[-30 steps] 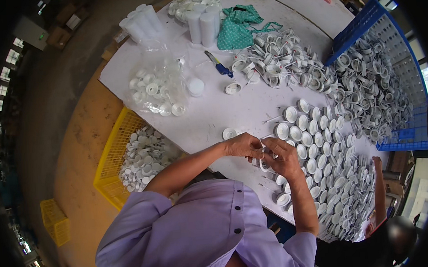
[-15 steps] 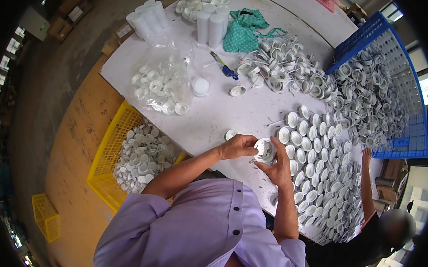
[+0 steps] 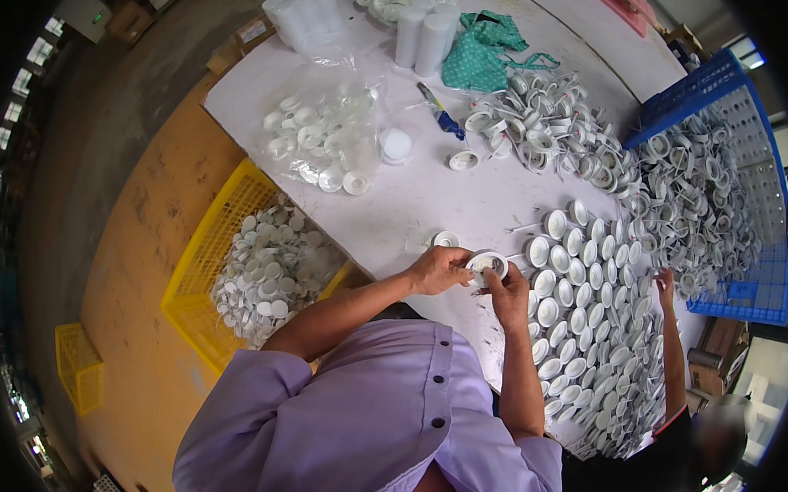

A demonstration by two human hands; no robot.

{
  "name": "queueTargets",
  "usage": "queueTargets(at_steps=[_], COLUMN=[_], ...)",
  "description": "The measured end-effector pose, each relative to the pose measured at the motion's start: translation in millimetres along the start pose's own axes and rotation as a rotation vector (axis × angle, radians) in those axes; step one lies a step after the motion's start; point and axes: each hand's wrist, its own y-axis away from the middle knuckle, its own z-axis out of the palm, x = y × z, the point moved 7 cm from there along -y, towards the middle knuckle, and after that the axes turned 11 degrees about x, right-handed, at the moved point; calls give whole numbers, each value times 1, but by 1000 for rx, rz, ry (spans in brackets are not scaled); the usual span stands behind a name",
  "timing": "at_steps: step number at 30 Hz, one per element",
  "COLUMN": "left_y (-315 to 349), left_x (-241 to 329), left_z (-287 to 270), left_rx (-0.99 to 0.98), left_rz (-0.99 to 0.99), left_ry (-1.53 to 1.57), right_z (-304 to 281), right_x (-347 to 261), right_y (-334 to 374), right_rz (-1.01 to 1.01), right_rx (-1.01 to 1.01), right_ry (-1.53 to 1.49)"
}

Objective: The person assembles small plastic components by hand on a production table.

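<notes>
My left hand point(image 3: 437, 272) pinches the left rim of a round white downlight housing point(image 3: 486, 259), its open side facing up. My right hand point(image 3: 509, 299) holds the same housing from the right, with the thumb at its near inner edge. Small details inside the housing are too fine to make out. Just beyond my left hand lies a white ring-shaped piece point(image 3: 445, 240) on the white table point(image 3: 366, 225). To the right of my right hand, many similar housings point(image 3: 584, 294) stand close together in rows.
A yellow basket point(image 3: 184, 266) of white discs point(image 3: 266, 266) stands left. Ahead lie a clear bag point(image 3: 316, 125) of white rings, stacked discs point(image 3: 396, 145), a blue-handled tool point(image 3: 446, 124), green cloth point(image 3: 482, 63) and loose housings point(image 3: 540, 136). A blue crate point(image 3: 684, 93) and a co-worker's hand point(image 3: 665, 287) are right.
My right fingers have shifted from around the housing's right side to its near edge, and the housing tilts differently. The co-worker's hand has moved slightly. The whole view has shifted.
</notes>
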Motion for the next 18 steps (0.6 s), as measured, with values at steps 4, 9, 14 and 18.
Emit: queueTargets(at_steps=[4,9,14,18], left_y=[16,57,79,83], left_x=[-28,-62,-89,-87], left_z=[-23,-55,-90,-95], left_rx=[148,303,385,411], left_rz=[16,-269,-254,-217], left_ry=[87,98,222,239], right_z=[29,69,61,81], right_x=[13,34,34,37], right_y=[-1,7,-27,-39], right_rz=[-26,193,-324,-541], right_rx=[-83,-240,-22,8], right_ry=[12,17,609,916])
